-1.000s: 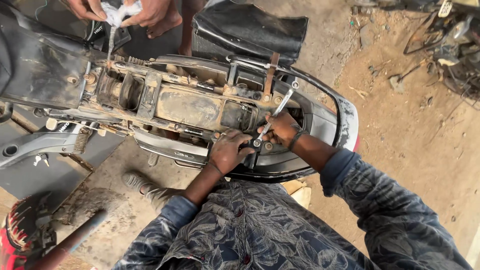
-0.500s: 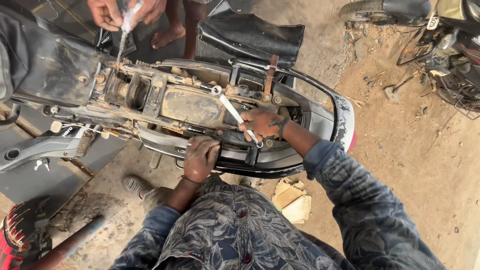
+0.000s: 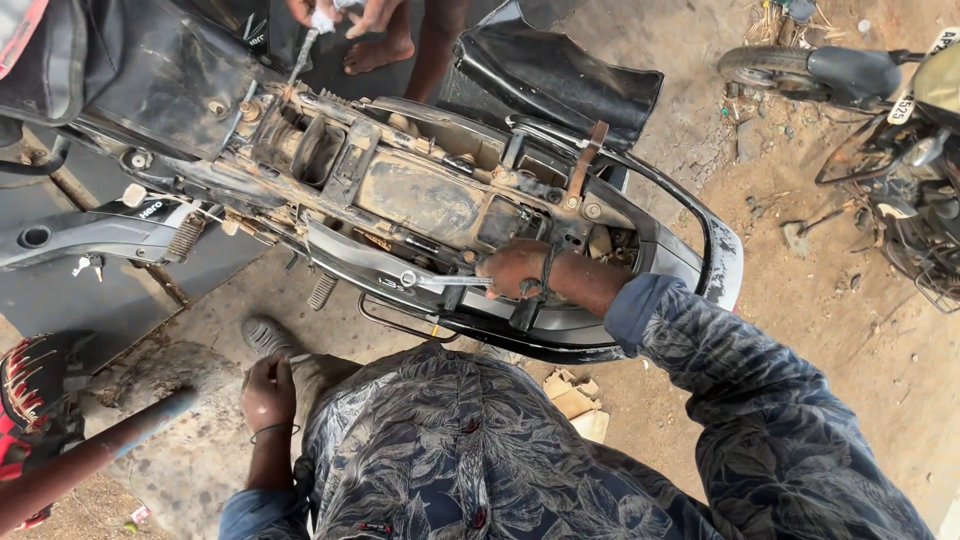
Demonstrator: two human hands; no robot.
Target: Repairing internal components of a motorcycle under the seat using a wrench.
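A stripped motorcycle frame (image 3: 420, 200) with its seat off lies across the view, dusty and bare. My right hand (image 3: 515, 270) is closed around a metal spanner (image 3: 440, 281) whose ring end points left along the frame's near rail. My left hand (image 3: 268, 392) rests in a loose fist on my knee, away from the bike, with nothing visible in it. At the top, another person's hands (image 3: 340, 12) hold a white cloth and a thin tool over the front of the frame; their bare foot (image 3: 375, 52) stands behind it.
The removed black seat (image 3: 560, 75) lies behind the frame. A second motorcycle (image 3: 880, 110) is parked at the right on dirt. Cardboard scraps (image 3: 575, 400) lie by my legs. A red and black helmet (image 3: 30, 400) and a pipe (image 3: 90, 455) sit at the lower left.
My left hand has left the frame and dropped to my knee. My right hand has swung the spanner from pointing up-left to lying level toward the left.
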